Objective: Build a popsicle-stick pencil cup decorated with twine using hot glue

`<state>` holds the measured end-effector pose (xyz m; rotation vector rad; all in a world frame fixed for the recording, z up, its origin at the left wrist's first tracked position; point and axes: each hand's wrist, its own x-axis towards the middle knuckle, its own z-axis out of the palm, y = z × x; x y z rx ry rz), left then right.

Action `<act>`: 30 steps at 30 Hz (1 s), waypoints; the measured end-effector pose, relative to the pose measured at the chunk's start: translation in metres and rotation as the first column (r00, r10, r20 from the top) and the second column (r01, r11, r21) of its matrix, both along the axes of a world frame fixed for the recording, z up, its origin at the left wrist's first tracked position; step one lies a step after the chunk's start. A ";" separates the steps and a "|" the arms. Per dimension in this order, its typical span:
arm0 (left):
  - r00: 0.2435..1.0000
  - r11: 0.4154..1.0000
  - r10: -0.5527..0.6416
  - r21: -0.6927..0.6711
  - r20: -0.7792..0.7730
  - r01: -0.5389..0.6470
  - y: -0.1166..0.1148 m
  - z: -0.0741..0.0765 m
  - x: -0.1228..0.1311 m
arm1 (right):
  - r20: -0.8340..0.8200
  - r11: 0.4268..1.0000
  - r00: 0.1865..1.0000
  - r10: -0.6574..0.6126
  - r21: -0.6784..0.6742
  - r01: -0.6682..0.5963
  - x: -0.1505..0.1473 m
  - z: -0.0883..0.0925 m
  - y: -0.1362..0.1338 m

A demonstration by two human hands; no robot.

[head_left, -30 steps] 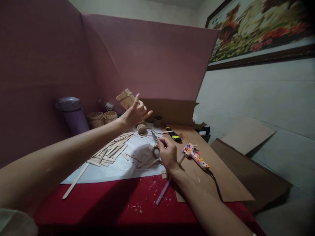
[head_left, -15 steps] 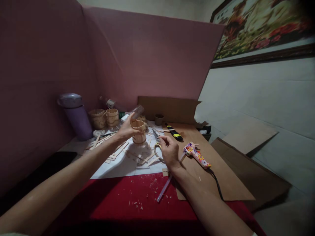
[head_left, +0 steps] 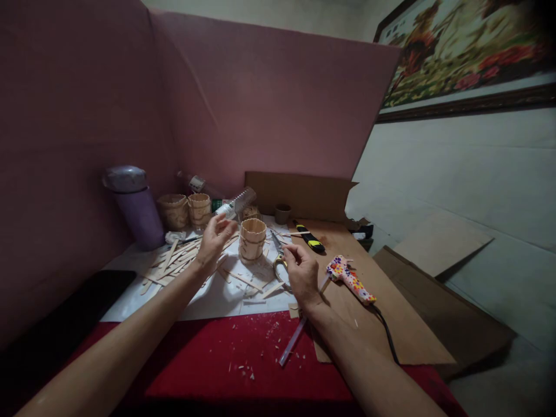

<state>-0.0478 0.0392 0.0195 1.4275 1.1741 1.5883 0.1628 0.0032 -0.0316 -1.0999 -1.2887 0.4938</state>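
While the wooden cup (head_left: 252,241) stands upright on the white sheet (head_left: 206,308), my left hand (head_left: 212,242) hovers just left of it, fingers loosely parted, and to its right my right hand (head_left: 303,274) has its fingertips narrowed at the scissors (head_left: 277,241), though whether they grip them I cannot tell

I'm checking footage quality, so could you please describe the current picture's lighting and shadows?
Head view: dim overall, the left pink panel darker than the back panel; same view: a shadow on the white sheet beside the left forearm, a black upper-right corner.
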 end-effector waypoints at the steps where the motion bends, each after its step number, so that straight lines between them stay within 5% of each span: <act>1: 0.997 0.999 -0.046 0.018 -0.057 0.048 0.000 0.001 0.001 | 0.000 1.000 1.000 0.005 -0.007 -0.005 0.000 0.000 0.000; 8: 0.857 0.935 -0.307 0.038 -0.414 0.353 0.019 0.025 0.015 | -0.004 0.999 1.000 0.020 -0.025 -0.020 -0.001 -0.002 0.000; 14: 0.824 0.985 0.039 0.159 -0.565 0.063 0.025 0.026 0.016 | 0.005 0.999 1.000 0.021 -0.025 -0.021 0.000 -0.004 0.001; 17: 0.880 0.992 0.043 0.126 -0.473 0.020 0.021 0.029 0.009 | 0.005 1.000 1.000 0.012 -0.021 -0.012 -0.001 -0.003 0.000; 22: 0.980 0.984 -0.177 -0.004 -0.095 0.177 0.015 0.026 -0.004 | 0.009 1.000 1.000 -0.001 -0.023 0.002 0.000 -0.003 0.000; 26: 0.984 0.989 -0.141 -0.029 0.106 0.145 0.012 0.012 -0.014 | -0.011 1.000 1.000 0.018 -0.022 -0.018 0.001 -0.002 0.001; 30: 0.991 0.996 -0.088 -0.009 0.100 0.089 0.012 -0.004 -0.023 | -0.007 0.999 0.999 0.031 -0.029 -0.031 0.000 0.001 -0.004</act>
